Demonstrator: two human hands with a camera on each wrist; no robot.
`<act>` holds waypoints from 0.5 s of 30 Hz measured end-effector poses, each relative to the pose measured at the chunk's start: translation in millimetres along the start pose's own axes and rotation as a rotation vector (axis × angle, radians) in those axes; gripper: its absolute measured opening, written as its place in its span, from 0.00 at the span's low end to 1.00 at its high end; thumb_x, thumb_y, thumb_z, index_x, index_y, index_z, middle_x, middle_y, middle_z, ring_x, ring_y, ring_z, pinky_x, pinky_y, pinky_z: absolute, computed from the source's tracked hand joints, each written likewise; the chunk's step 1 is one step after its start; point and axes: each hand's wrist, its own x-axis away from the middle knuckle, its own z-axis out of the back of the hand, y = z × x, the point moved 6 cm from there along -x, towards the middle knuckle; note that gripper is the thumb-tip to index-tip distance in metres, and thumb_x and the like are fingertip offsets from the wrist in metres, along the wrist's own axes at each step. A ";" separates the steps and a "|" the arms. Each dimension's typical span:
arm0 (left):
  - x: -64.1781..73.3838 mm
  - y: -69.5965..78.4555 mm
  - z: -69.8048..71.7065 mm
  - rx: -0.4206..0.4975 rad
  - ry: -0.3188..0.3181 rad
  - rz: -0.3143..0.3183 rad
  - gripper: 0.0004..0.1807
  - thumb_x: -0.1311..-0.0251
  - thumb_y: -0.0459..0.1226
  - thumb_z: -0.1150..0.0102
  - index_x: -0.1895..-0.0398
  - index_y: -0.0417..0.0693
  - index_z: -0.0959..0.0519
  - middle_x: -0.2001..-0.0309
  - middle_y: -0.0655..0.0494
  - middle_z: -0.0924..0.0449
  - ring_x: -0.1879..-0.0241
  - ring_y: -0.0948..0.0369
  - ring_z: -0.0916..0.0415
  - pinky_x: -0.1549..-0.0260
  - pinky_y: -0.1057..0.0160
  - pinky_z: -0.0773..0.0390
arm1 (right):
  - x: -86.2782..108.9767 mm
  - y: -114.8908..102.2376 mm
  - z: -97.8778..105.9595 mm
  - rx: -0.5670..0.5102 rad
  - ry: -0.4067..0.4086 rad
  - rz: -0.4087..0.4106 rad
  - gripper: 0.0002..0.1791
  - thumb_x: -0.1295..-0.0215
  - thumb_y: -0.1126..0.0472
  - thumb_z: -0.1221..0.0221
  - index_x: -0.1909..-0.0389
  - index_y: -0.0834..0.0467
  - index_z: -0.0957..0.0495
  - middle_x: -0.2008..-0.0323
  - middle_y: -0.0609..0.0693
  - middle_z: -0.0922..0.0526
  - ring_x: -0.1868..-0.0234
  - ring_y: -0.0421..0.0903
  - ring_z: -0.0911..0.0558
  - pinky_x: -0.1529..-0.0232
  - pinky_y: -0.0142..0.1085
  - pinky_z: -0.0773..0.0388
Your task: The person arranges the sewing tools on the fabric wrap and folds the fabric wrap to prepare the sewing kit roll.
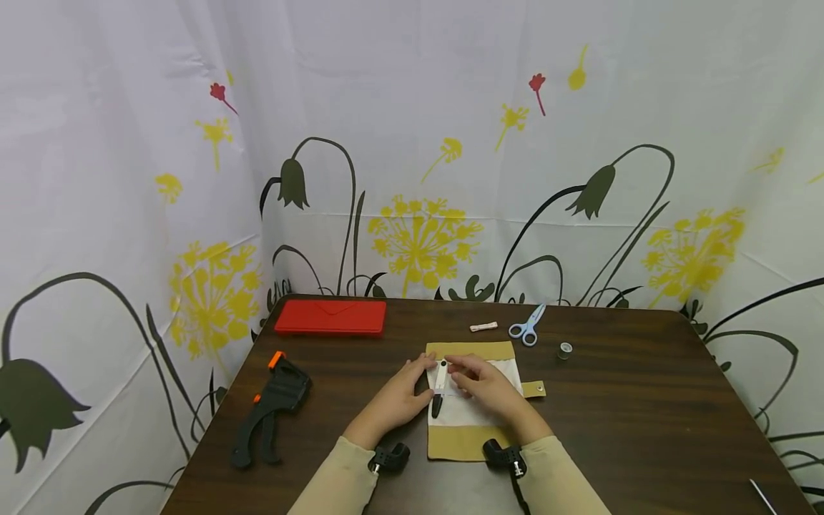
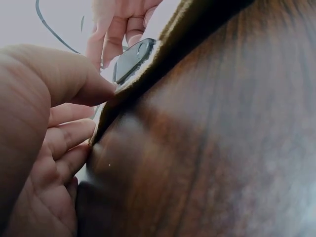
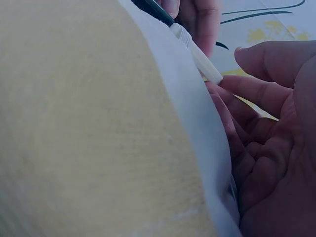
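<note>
A tan cloth pouch (image 1: 460,441) with a white middle section lies spread on the table, its snap tab (image 1: 533,389) out to the right. On the white part rests a slim tool, white (image 1: 441,375) at its far end and black (image 1: 438,406) at its near end; its exact kind is unclear. My left hand (image 1: 402,393) rests along the pouch's left edge, thumb tip on the edge beside the tool's black end (image 2: 132,63). With a fingertip, my right hand (image 1: 484,386) touches the tool's white end (image 3: 206,64), while its thumb stands apart.
Behind the pouch lie a small pale strip (image 1: 483,327), light blue scissors (image 1: 528,326) and a small spool (image 1: 564,350). A red case (image 1: 330,317) is at the back left, with a black and orange clamp (image 1: 273,408) nearer. A thin metallic stick (image 1: 762,495) lies at front right.
</note>
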 end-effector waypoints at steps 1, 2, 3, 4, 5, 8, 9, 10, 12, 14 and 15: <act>0.0 0.3 -0.2 -0.003 -0.002 -0.001 0.29 0.25 0.37 0.37 0.23 0.45 0.28 0.15 0.50 0.37 0.12 0.50 0.46 0.14 0.39 0.49 | 0.3 -0.7 -0.1 0.007 -0.008 0.006 0.25 0.18 0.55 0.39 0.24 0.53 0.24 0.41 0.56 0.17 0.60 0.45 0.20 0.62 0.32 0.19; 0.2 0.7 -0.2 -0.005 -0.003 -0.005 0.28 0.25 0.37 0.37 0.24 0.45 0.27 0.15 0.50 0.37 0.12 0.50 0.46 0.14 0.39 0.49 | 0.7 -1.2 -0.1 0.010 -0.015 0.007 0.25 0.17 0.55 0.40 0.24 0.53 0.24 0.40 0.56 0.18 0.59 0.45 0.20 0.62 0.32 0.19; 0.5 1.5 -0.1 -0.004 -0.004 -0.011 0.28 0.25 0.37 0.37 0.24 0.44 0.27 0.15 0.49 0.37 0.12 0.49 0.46 0.14 0.39 0.49 | 1.1 -1.5 -0.2 0.012 -0.020 0.005 0.25 0.17 0.54 0.40 0.24 0.53 0.24 0.40 0.56 0.18 0.59 0.45 0.20 0.62 0.32 0.19; 0.6 2.0 0.0 -0.004 -0.004 -0.017 0.27 0.25 0.36 0.37 0.25 0.44 0.26 0.15 0.49 0.37 0.12 0.49 0.46 0.14 0.39 0.49 | 1.6 -1.8 -0.2 0.011 -0.024 0.000 0.25 0.17 0.54 0.40 0.24 0.53 0.24 0.40 0.55 0.18 0.58 0.45 0.20 0.61 0.32 0.19; 0.8 2.4 0.1 -0.005 -0.006 -0.020 0.26 0.25 0.36 0.38 0.26 0.44 0.25 0.15 0.49 0.37 0.12 0.49 0.46 0.14 0.39 0.49 | 1.8 -2.0 -0.2 0.012 -0.026 -0.007 0.25 0.17 0.54 0.40 0.24 0.52 0.24 0.40 0.55 0.18 0.57 0.45 0.20 0.60 0.32 0.19; 1.1 3.4 0.7 -0.003 -0.005 -0.025 0.26 0.25 0.36 0.38 0.26 0.43 0.25 0.15 0.48 0.37 0.13 0.49 0.45 0.14 0.39 0.49 | 2.3 -2.6 -0.3 0.016 -0.028 -0.023 0.25 0.18 0.53 0.39 0.25 0.51 0.23 0.40 0.54 0.18 0.56 0.45 0.20 0.59 0.32 0.19; 1.0 3.7 1.0 -0.004 -0.003 -0.025 0.26 0.25 0.36 0.38 0.26 0.43 0.25 0.15 0.48 0.36 0.13 0.49 0.45 0.14 0.39 0.48 | 2.3 -3.0 -0.3 0.018 -0.027 -0.023 0.25 0.18 0.53 0.39 0.25 0.50 0.23 0.40 0.53 0.18 0.57 0.45 0.19 0.59 0.32 0.18; 0.8 3.7 1.1 -0.005 -0.002 -0.024 0.26 0.25 0.36 0.38 0.26 0.44 0.25 0.15 0.48 0.36 0.13 0.49 0.45 0.14 0.39 0.48 | 2.3 -3.3 -0.1 0.021 -0.027 -0.023 0.24 0.18 0.53 0.39 0.25 0.50 0.22 0.41 0.53 0.18 0.57 0.45 0.20 0.59 0.32 0.18; 0.4 4.0 1.2 -0.006 0.001 -0.026 0.26 0.25 0.36 0.37 0.27 0.44 0.25 0.15 0.48 0.36 0.13 0.49 0.45 0.15 0.39 0.48 | 2.5 -4.2 0.1 0.029 -0.029 -0.016 0.23 0.18 0.53 0.39 0.26 0.51 0.21 0.42 0.53 0.18 0.57 0.45 0.20 0.59 0.32 0.19; 0.1 4.3 1.7 -0.005 0.002 -0.030 0.25 0.25 0.36 0.37 0.27 0.44 0.25 0.15 0.48 0.36 0.13 0.48 0.45 0.15 0.39 0.48 | 2.4 -5.7 0.1 0.048 -0.032 -0.003 0.23 0.18 0.53 0.39 0.28 0.51 0.20 0.43 0.52 0.18 0.57 0.44 0.20 0.59 0.32 0.19; 0.2 4.6 1.8 -0.006 0.002 -0.033 0.25 0.25 0.35 0.37 0.27 0.44 0.24 0.16 0.48 0.36 0.13 0.48 0.45 0.15 0.39 0.48 | 2.7 -6.5 0.0 0.058 -0.033 0.001 0.22 0.18 0.53 0.39 0.28 0.51 0.20 0.43 0.52 0.18 0.56 0.44 0.20 0.59 0.32 0.19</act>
